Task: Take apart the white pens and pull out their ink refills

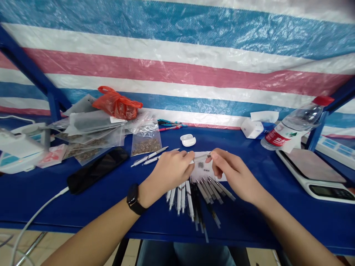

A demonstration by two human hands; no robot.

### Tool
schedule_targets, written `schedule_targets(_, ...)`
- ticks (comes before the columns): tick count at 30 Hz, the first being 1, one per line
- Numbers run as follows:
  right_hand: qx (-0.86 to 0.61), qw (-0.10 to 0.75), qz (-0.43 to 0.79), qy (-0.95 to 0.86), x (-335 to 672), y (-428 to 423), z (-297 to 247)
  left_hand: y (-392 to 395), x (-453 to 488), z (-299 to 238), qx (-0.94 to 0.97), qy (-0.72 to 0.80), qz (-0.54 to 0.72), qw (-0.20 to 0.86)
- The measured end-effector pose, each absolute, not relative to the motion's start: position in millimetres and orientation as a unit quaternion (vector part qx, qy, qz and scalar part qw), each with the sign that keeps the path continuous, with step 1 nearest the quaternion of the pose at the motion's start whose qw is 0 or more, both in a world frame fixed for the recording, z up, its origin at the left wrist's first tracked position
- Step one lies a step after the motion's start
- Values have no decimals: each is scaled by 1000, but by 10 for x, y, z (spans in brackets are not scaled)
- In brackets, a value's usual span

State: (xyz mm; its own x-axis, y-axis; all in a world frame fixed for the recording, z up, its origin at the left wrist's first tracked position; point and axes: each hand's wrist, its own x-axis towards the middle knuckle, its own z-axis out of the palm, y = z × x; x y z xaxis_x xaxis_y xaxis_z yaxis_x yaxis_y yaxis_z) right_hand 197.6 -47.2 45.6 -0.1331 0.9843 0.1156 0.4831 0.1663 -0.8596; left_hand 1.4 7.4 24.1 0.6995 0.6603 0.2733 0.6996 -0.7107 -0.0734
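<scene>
My left hand (172, 171), with a black smartwatch (133, 199) on its wrist, and my right hand (229, 168) meet over a printed white paper slip (203, 170). Between them they pinch a slim silver-tipped pen (201, 157), and their fingers hide part of it. Several white pens and black refills (195, 197) lie fanned out just below my hands on the blue table (50, 205). Two more white pens (149, 156) rest to the left of my left hand.
Clear plastic bags of seeds (145, 144) lie at the back left beside a black phone (97, 170) on a white cable (36, 210). A white earbud case (188, 140) sits behind my hands. At right are a digital scale (313, 173) and a water bottle (294, 123).
</scene>
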Motion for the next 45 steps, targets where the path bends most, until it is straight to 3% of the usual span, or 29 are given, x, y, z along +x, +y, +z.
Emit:
schedule_targets(6, -658, 349, 71, -664, 2169, -917, 377, 165, -90, 322, -871, -491, 18, 28)
schedule_targets(11, -700, 279, 4, -658, 2368, -1189, 159, 164, -204, 329, -862, -498, 87, -16)
schedule_targets(24, -699, 195, 16, -688, 2202, -1156, -20, 210, -361, 434, -827, -555, 91, -15)
schedule_targets(29, -695, 240, 79, -673, 2309, -1233, -26, 107, -315, 443, -830, -552, 63, 50)
schedule_targets(40, -630, 366, 366, -579, 2248, -1028, 283, 101, -268, 471, -843, -527, 85, -64)
schedule_targets(45, -635, 404, 362, -549, 2124, -883, 187, 114, -277, 437, -847, -523, 79, -47)
